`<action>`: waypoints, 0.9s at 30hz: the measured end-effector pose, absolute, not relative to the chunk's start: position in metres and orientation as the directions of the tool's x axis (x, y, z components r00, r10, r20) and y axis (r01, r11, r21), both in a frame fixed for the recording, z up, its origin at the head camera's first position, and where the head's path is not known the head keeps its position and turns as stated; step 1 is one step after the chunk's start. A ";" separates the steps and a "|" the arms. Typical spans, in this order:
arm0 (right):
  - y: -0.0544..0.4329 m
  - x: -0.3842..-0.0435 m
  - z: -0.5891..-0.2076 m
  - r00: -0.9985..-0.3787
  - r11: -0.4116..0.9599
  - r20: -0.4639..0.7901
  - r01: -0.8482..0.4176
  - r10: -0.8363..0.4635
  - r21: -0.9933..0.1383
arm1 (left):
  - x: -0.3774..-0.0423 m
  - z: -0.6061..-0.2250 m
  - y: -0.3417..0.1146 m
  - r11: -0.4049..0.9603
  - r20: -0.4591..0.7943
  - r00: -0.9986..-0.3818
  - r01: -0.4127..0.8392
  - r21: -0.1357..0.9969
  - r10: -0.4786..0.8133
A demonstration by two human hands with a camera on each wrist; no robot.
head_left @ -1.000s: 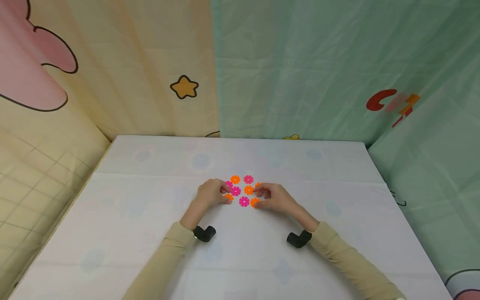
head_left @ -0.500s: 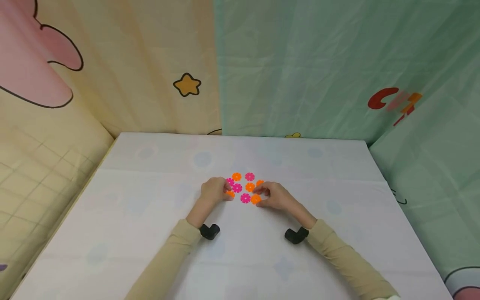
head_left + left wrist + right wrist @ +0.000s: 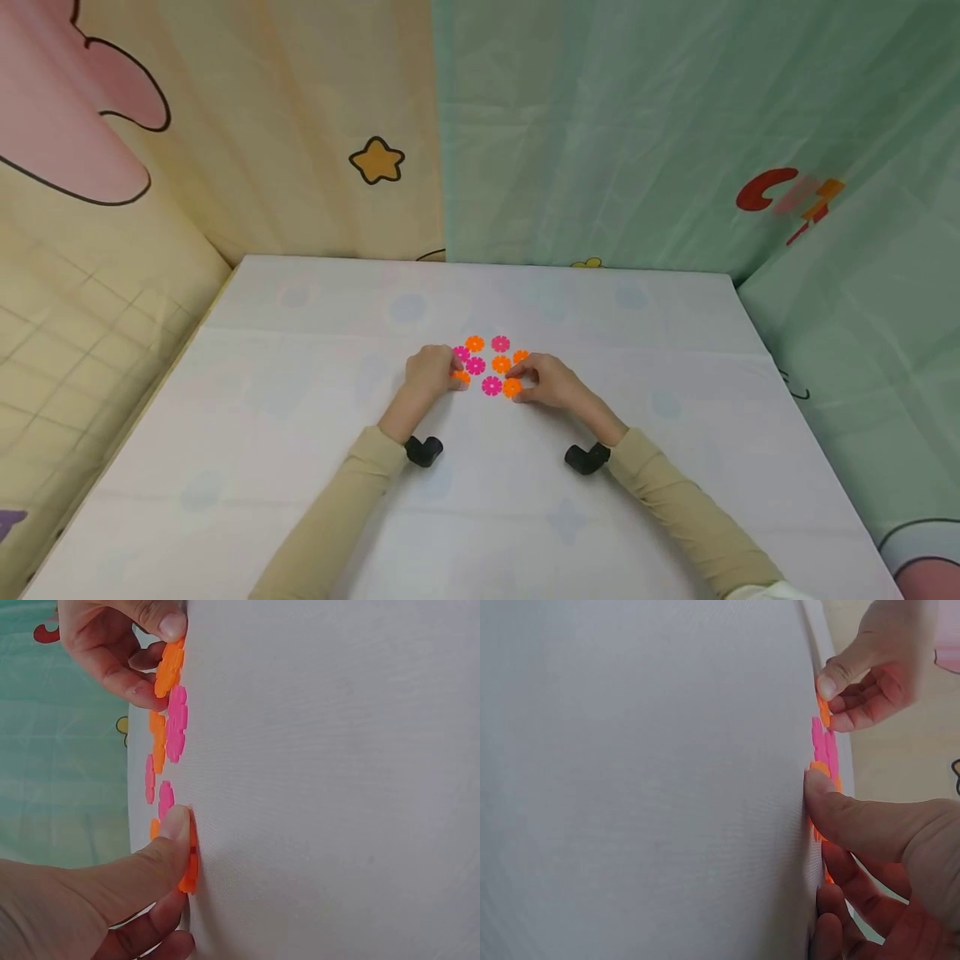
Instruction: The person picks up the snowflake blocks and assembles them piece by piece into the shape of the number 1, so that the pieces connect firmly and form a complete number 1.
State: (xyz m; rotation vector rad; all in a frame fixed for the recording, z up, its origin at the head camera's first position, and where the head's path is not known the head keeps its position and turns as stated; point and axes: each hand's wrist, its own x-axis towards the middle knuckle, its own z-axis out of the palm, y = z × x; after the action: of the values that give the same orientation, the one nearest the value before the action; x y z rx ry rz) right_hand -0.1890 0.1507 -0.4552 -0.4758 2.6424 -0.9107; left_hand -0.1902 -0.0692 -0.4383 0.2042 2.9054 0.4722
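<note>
Orange notched plastic disc (image 3: 462, 379) pinched in left hand (image 3: 431, 368); right hand (image 3: 552, 381) pinches second orange disc (image 3: 512, 387). Pink notched disc (image 3: 491, 386) lies between these two on white table (image 3: 487, 500).

Forearms (image 3: 333, 512) angle inward, left fingers (image 3: 154, 926) and right fingers (image 3: 866, 889) curled in pinches.

White tabletop (image 3: 637, 517); green curtain (image 3: 600, 125); orange star print (image 3: 377, 160).

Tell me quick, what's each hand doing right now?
Left hand: closed, pinching the near-left orange piece.
Right hand: closed, pinching the near-right orange piece.
</note>
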 end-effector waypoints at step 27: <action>0.152 -0.185 -0.456 -0.912 0.737 -0.138 -0.214 -0.385 -0.641 | -0.184 -0.443 -0.070 0.935 -0.107 -0.982 0.115 0.335 0.159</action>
State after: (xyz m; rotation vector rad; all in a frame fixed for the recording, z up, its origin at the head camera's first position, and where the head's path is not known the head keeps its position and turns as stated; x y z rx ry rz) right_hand -0.1847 0.1524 -0.4561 -0.4713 2.6771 -0.9411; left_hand -0.1836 -0.0696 -0.4428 0.2098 2.9597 0.5009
